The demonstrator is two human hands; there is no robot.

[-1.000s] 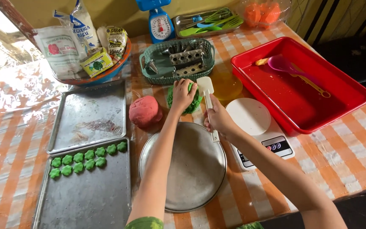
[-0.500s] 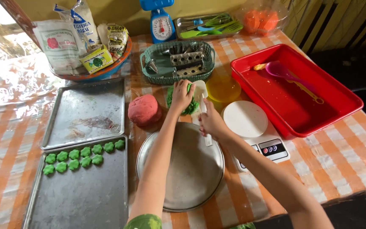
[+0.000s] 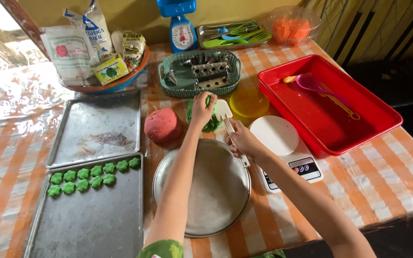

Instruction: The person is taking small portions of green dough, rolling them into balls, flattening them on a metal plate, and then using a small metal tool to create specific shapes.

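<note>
My left hand rests on a lump of green dough on the checked cloth, fingers curled over its top. My right hand grips the handle of a white spatula, whose blade touches the right side of the green dough. A red dough ball sits just left of the green one. Below both hands lies a round metal pan, with nothing in it. On the lower baking tray at the left, several small green flower-shaped cookies lie in two rows.
A second, bare baking tray lies above the first. A digital scale with a white plate, a yellow lid, a red tray with a purple spoon, a green basket, a blue scale and flour bags ring the work area.
The view shifted slightly. My left hand stays on the green dough, and my right hand has brought the spatula blade closer against the dough.
</note>
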